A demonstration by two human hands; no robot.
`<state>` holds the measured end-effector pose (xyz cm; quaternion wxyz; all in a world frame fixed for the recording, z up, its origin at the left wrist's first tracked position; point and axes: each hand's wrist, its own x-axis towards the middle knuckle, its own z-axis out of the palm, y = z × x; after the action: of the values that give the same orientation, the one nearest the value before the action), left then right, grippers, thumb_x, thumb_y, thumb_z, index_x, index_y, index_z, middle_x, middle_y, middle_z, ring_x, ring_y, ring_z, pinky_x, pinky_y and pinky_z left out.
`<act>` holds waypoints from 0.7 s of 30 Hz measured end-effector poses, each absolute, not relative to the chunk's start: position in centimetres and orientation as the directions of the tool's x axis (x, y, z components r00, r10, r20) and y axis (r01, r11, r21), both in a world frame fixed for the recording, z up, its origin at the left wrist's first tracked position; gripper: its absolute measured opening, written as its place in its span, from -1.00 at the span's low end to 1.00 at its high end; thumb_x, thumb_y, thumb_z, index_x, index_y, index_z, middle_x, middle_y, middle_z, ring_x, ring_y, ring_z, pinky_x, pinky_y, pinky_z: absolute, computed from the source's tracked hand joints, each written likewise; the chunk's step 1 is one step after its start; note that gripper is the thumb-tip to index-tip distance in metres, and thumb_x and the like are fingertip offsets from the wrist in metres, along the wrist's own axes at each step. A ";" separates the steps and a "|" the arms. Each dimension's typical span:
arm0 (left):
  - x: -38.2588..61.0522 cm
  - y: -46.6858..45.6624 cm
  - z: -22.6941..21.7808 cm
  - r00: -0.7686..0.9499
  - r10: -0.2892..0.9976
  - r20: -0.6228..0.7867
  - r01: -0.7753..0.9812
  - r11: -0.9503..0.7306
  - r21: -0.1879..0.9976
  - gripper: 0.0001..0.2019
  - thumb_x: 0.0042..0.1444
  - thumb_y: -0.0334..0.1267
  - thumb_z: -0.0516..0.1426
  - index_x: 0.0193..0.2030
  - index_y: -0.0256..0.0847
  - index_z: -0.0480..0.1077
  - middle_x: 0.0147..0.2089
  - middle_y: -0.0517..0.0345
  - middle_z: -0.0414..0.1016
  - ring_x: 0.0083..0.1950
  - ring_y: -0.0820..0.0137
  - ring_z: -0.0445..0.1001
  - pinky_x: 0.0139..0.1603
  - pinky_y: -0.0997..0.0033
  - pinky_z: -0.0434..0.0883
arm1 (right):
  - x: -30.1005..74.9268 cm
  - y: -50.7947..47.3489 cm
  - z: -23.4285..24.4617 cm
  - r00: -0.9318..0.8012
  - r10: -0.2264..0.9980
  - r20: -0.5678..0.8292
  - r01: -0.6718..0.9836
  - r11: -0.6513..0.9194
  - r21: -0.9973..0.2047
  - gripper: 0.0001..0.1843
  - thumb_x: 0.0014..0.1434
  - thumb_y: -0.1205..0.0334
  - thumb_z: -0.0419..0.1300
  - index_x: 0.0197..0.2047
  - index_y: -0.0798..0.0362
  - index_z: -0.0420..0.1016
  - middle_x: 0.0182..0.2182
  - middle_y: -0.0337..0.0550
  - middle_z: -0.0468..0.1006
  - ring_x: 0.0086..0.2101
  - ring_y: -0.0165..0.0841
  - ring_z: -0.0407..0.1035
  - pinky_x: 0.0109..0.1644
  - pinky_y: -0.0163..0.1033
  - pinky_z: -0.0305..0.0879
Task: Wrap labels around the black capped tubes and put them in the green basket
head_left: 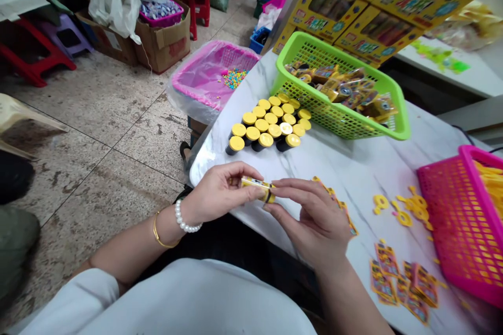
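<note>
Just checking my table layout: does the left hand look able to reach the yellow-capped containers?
Probably yes: the yellow-capped containers stand just beyond the left hand with nothing visible between, though it's currently holding a yellow tube.

Head camera: looks forward and down from above the near edge of the counter (346,165).
Left hand (216,191), right hand (318,214): close, near mid-view.
Floor (129,188): farther below, beyond the counter's left edge.

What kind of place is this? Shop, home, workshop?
Probably a small assembly or packing workshop, judging by the clustered yellow-capped containers on the table, the green basket full of small wrapped items, and the stacked yellow printed boxes behind it.
</note>
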<state>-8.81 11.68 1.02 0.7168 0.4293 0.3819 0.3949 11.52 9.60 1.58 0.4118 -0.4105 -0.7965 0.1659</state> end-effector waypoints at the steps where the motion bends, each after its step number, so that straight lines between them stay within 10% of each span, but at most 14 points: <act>1: -8.6 11.7 1.0 0.385 0.906 -0.175 -0.261 0.289 0.921 -0.71 0.02 -0.19 0.36 -0.19 -0.31 0.49 -0.43 0.21 0.47 -0.45 0.56 0.38 -0.42 0.56 0.32 | 11.6 9.6 1.6 -0.315 0.801 0.509 0.512 0.595 -0.620 -0.61 0.10 0.41 0.41 -0.02 -0.09 0.57 -0.16 -0.13 0.61 -0.16 -0.26 0.53 -0.07 -0.12 0.51; 12: -7.6 12.2 1.0 0.353 0.930 0.101 -0.111 -0.065 0.992 -0.78 0.10 -0.23 0.31 -0.13 -0.26 0.55 -0.15 0.04 0.58 -0.12 0.38 0.53 -0.08 0.41 0.43 | 11.2 9.6 1.1 -0.025 0.998 0.062 0.193 0.066 -0.979 -0.73 0.09 0.15 0.45 -0.11 -0.07 0.60 -0.28 -0.19 0.67 -0.33 -0.34 0.57 -0.22 -0.22 0.58; 16: -8.2 12.3 0.8 0.378 0.925 -0.042 -0.105 0.088 0.991 -0.54 0.08 -0.11 0.32 0.10 -0.24 0.45 -0.10 0.03 0.53 -0.28 0.45 0.52 -0.32 0.47 0.45 | 11.0 9.9 1.1 -0.029 0.997 0.077 0.132 0.080 -0.988 -0.62 0.10 0.16 0.45 0.01 -0.16 0.60 -0.19 -0.20 0.64 -0.22 -0.34 0.55 -0.10 -0.21 0.57; 21: -8.3 12.8 0.5 0.537 0.804 -0.256 -0.140 0.384 0.912 -0.60 0.14 0.06 0.24 -0.15 -0.28 0.42 -0.60 0.29 0.37 -0.61 0.55 0.35 -0.59 0.60 0.34 | 11.2 10.0 1.1 -0.145 0.987 0.068 0.167 0.092 -0.982 -0.67 0.16 0.09 0.40 0.02 -0.22 0.64 -0.31 -0.22 0.58 -0.32 -0.40 0.48 -0.21 -0.28 0.51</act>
<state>-8.31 12.79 0.51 0.7485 0.4564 0.3634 0.3154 11.22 10.00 1.07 0.4385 -0.4851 -0.5946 0.4678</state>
